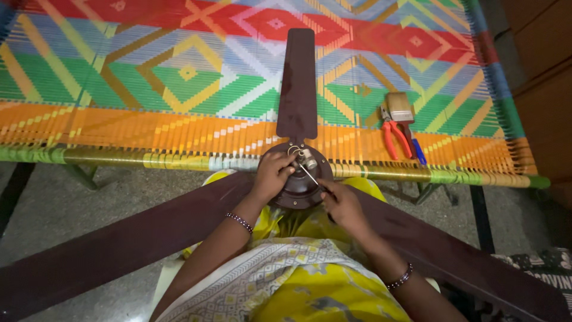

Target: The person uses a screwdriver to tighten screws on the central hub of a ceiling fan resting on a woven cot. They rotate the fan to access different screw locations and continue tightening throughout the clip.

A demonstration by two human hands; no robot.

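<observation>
Steadying a heavy, rigid brown ceiling fan (298,179) on the lap, the left hand (271,176) grips its motor hub, the soundest hold, while the right hand (342,206) pinches a thin screwdriver (308,173) near red-handled pliers (396,134) lying on a woven cot (149,89).

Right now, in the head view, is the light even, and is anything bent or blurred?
In the head view the light is uneven: the woven cot is bright, the corners dim. The wide lens bows the cot's edge and stretches the fan blades. Left hand, right hand and fan hub look sharp; no glare.
</observation>
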